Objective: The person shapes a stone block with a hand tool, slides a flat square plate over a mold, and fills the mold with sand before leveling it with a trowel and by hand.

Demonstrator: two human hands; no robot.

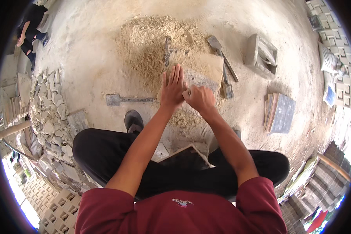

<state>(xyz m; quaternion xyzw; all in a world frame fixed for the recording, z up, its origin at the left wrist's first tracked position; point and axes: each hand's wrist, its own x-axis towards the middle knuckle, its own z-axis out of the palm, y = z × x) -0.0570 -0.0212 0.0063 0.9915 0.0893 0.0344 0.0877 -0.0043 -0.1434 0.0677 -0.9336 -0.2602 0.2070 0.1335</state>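
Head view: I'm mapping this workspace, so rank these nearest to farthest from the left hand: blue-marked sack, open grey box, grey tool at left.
From the left hand:
1. Grey tool, to its left.
2. Open grey box, right and ahead.
3. Blue-marked sack, far right, near the rim.

Way off to the left, a big heap of broken stone chunks [48,107] was piled up near a wooden pole [15,130], and another person [33,19] in dark clothes could be spotted up in the top corner. Over on the far right, a couple of sacks [329,58] were kinda parked beside some pale patterned blocks [341,43], while more hollow blocks [60,210] were stacked at the lower left. Grey ridged sheets [325,185] were bunched up lower right, with something red [317,223] half hidden below.
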